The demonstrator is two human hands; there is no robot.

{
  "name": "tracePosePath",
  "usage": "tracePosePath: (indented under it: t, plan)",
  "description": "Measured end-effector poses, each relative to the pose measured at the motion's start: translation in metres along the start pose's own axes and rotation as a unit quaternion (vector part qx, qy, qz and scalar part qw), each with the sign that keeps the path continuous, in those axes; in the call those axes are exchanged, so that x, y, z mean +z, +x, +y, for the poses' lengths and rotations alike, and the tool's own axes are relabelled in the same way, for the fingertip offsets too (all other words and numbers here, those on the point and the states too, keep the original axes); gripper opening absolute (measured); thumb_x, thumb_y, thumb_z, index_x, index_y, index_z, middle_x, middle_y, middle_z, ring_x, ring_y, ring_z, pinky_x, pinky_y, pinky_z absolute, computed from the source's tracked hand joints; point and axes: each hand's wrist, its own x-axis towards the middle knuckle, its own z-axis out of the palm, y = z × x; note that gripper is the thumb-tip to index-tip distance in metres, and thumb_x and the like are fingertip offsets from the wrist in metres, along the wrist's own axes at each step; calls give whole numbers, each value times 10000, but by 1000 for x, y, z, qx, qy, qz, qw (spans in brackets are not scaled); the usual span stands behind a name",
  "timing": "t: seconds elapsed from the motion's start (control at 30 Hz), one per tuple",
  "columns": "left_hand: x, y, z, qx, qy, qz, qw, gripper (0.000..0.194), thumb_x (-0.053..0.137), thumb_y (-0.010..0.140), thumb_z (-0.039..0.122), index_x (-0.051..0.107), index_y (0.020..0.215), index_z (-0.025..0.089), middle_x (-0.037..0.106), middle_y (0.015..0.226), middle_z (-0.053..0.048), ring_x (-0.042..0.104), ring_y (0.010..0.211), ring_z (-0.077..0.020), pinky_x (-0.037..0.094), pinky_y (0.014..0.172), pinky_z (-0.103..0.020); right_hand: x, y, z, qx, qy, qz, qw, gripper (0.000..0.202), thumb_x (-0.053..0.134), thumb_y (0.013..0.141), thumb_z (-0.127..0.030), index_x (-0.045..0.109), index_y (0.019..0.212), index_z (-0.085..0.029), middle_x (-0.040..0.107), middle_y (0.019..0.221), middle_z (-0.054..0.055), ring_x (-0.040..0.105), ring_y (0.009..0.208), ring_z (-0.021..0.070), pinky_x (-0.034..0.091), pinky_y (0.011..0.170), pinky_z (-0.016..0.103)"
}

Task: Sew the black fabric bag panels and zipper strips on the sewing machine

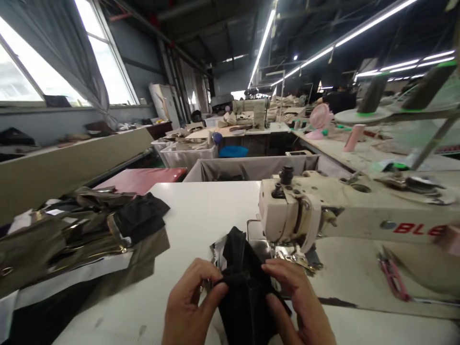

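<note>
A piece of black fabric [247, 302] lies at the front edge of the white table, just left of the sewing machine's needle area. My left hand [196, 299] pinches its left side between thumb and forefinger. On the right side, my right hand [296, 299] grips the fabric with thumb and fingers. A lighter strip shows at the fabric's upper left edge. The cream sewing machine [291, 211] stands close to the right of the fabric, with its metal presser parts beyond my right fingertips.
Olive and black fabric pieces with zippers [86, 235] are heaped on the left. Pink-handled snips [393, 278] lie on the right of the machine bed. Behind the table stands a cloth-lined bin [258, 167]; thread cones [375, 93] are at the upper right.
</note>
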Motion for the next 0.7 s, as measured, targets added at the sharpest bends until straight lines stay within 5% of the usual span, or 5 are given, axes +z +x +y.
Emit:
tracePosePath:
  t: [0.2, 0.3, 0.43, 0.57, 0.7]
  plan:
    - [24, -6, 9, -91, -67, -30, 993, 243, 601, 809, 416, 571, 762, 180, 538, 719, -2, 496, 656, -137, 432, 612, -202, -13, -4, -6, -34, 16, -58, 998, 160, 525, 872, -173, 599, 982, -261, 613, 997, 47, 624, 915, 166, 510, 771, 235]
    - [33, -6, 10, -129, -65, -13, 989, 324, 498, 853, 498, 522, 745, 193, 440, 610, 33, 408, 540, -111, 351, 478, -180, -13, 1, -11, 12, 56, -72, 996, 111, 462, 900, -187, 560, 906, -239, 621, 816, 17, 630, 752, 144, 515, 669, 204]
    - [27, -1, 5, -41, -26, -68, 996, 325, 476, 853, 523, 508, 806, 203, 454, 649, 24, 434, 569, -124, 373, 499, -193, -14, 6, -17, 95, 81, -98, 987, 186, 384, 932, -283, 524, 820, -236, 542, 658, -19, 562, 581, 127, 474, 529, 184]
    - [16, 1, 2, -4, -6, -65, 998, 204, 522, 867, 364, 493, 748, 202, 470, 702, 11, 480, 652, -135, 421, 596, -203, -18, 9, -14, 18, 68, -119, 990, 130, 430, 918, -259, 553, 959, -254, 602, 817, -1, 614, 740, 132, 509, 660, 196]
    - [15, -3, 11, 15, 34, -29, 999, 206, 533, 862, 290, 572, 684, 194, 521, 749, -13, 513, 733, -154, 417, 670, -215, -17, -1, -13, -34, 4, -39, 999, 240, 591, 843, -331, 577, 1077, -280, 591, 1019, 45, 618, 912, 178, 522, 752, 252]
